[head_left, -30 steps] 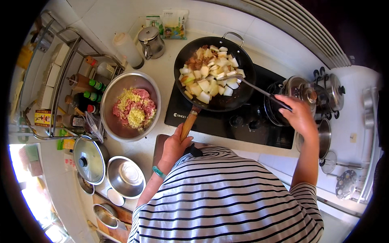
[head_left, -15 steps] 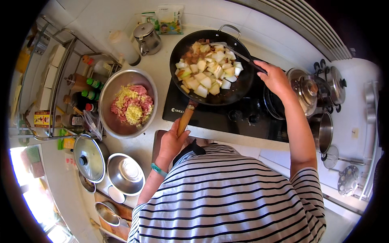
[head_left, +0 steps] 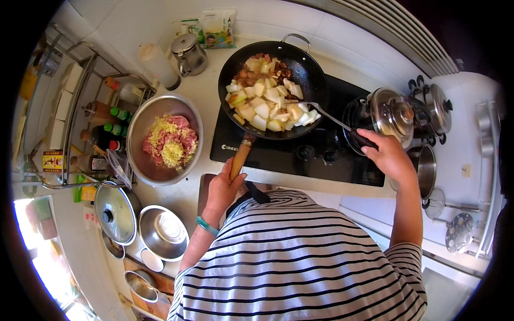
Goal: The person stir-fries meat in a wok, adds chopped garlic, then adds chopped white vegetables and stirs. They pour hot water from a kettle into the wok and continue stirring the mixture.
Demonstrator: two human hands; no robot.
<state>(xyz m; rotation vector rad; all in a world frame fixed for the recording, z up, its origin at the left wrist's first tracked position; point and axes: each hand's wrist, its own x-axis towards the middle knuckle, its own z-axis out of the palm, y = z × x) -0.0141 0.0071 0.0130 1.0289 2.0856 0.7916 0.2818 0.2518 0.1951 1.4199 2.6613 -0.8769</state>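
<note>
My left hand (head_left: 224,185) is closed round the wooden handle of a black wok (head_left: 313,69), which sits on a black cooktop (head_left: 257,150). Pale, chunky vegetable pieces (head_left: 261,108) fill the near part of the wok. Browned pieces, perhaps meat, lie toward its far side. In my right hand (head_left: 386,152) is the black grip of a metal spatula (head_left: 333,117). The spatula's head is among the pale chunks at the wok's right side, partly covered by them.
Left of the wok stands a steel bowl (head_left: 196,125) of raw minced meat topped with yellowish chopped bits. Behind are a steel pitcher (head_left: 188,55) and a packet (head_left: 218,29). Lidded pots (head_left: 392,115) stand right; a bottle rack (head_left: 67,134), glass lid (head_left: 116,213) and steel basin (head_left: 163,231) are left.
My right hand and the spatula have moved right and nearer to me, from the wok's far side. Pale chunks have shifted toward the near right, uncovering more browned pieces. My left hand keeps its grip.
</note>
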